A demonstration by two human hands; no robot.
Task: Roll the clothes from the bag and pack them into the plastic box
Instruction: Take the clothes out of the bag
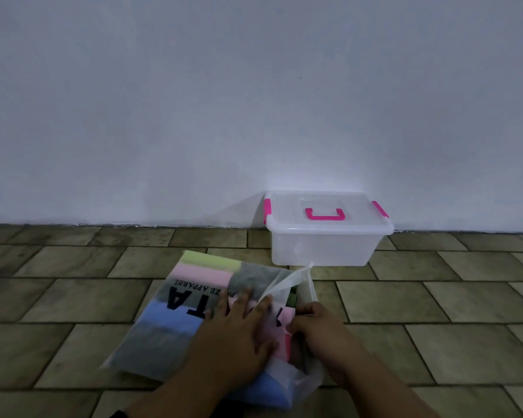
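- left hand [239, 330] presses flat, fingers straight, on the bag [169, 327].
- right hand [320, 327] curls its fingers on the clothes [200, 273] at the bag's open mouth.
- bag lies on the floor [73, 297]; lidded plastic box [323, 245] stands just beyond, by the wall [163, 116].

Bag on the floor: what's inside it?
Folded clothes show through the translucent bag: green, pink, blue and grey bands. The left hand and right hand cover the open end; garment count can't be told.

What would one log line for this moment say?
clothes: inside bag | left hand: flat on bag | right hand: pinching bag mouth | plastic box: closed
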